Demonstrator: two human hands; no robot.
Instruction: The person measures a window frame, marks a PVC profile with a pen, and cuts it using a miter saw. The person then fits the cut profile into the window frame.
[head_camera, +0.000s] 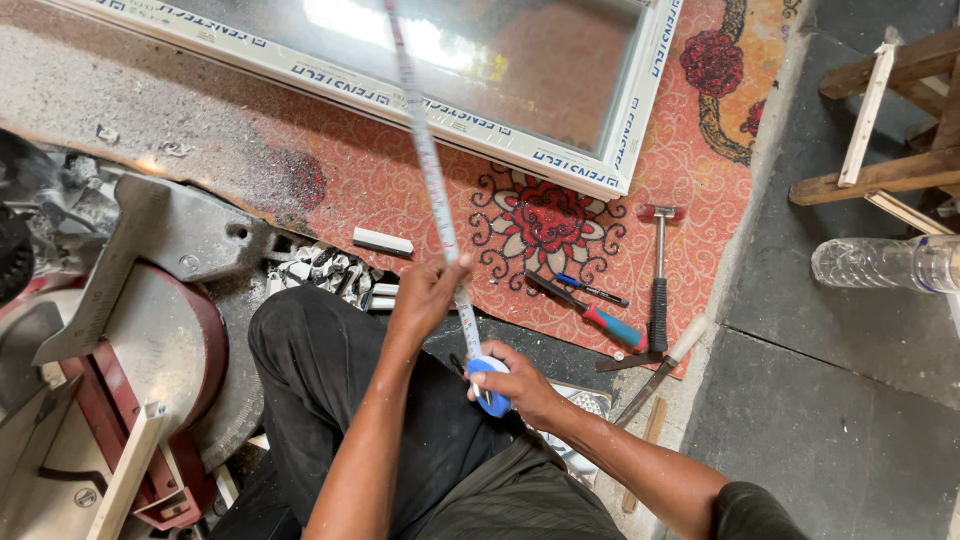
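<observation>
Round blue tape case (490, 383), thin blade (428, 150)

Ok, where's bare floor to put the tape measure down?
Free: the red patterned mat between the window frame and the white offcut; also the dark floor right of the mat. Crowded: around the hammer, screwdriver and miter saw.

The tape (425, 150) rising from the left hand (428, 292) runs off the top edge, blurred. The right hand (515, 385) covers much of the blue case (490, 385). Beyond both hands, the window frame (560, 165) is cut off.
</observation>
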